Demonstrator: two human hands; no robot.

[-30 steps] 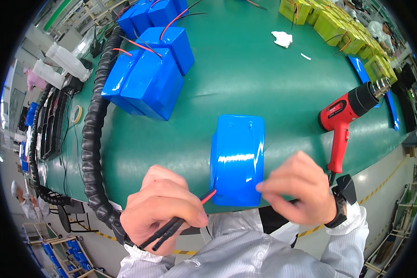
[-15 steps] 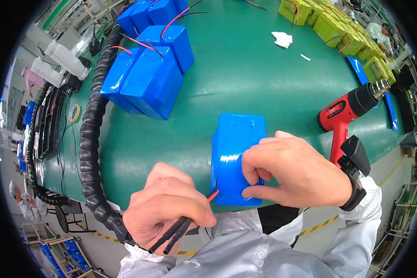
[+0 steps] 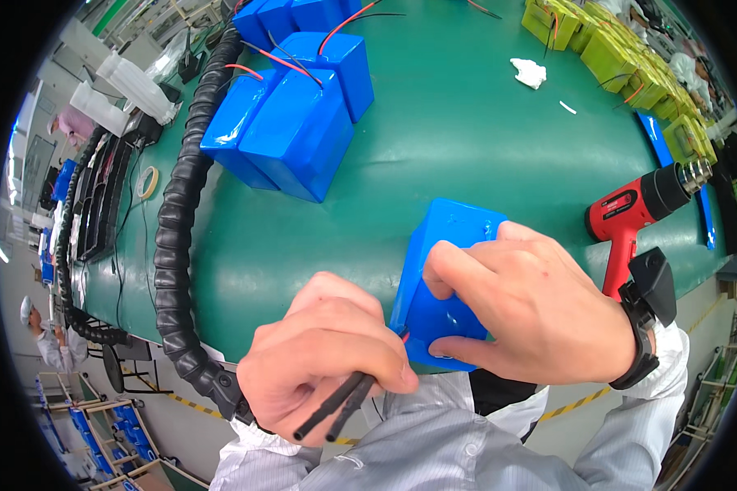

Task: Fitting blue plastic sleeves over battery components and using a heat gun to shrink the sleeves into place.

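Note:
A blue-wrapped battery pack (image 3: 444, 315) sits at the near table edge in front of me, turned at a slant. My right hand (image 3: 540, 307) spans its right side, thumb at the near end and index finger bent over the top; its other fingertips are hidden. Closed in a fist at the pack's near left corner, my left hand (image 3: 327, 352) grips the pack's wire leads. Two black-sleeved lead ends (image 3: 340, 405) poke out below that fist. A bit of red wire shows between fist and pack.
A red heat gun (image 3: 618, 213) stands on the right of the green table (image 3: 467, 135). Several blue packs (image 3: 303, 135) are at the far left beside a black ribbed hose (image 3: 180, 245). Yellow-green packs (image 3: 606, 61) line the far right, near a crumpled white scrap (image 3: 529, 74).
The pack has turned clockwise, its far end swinging right. My right thumb and index finger have spread apart. My left hand has moved closer to the pack, still gripping the leads.

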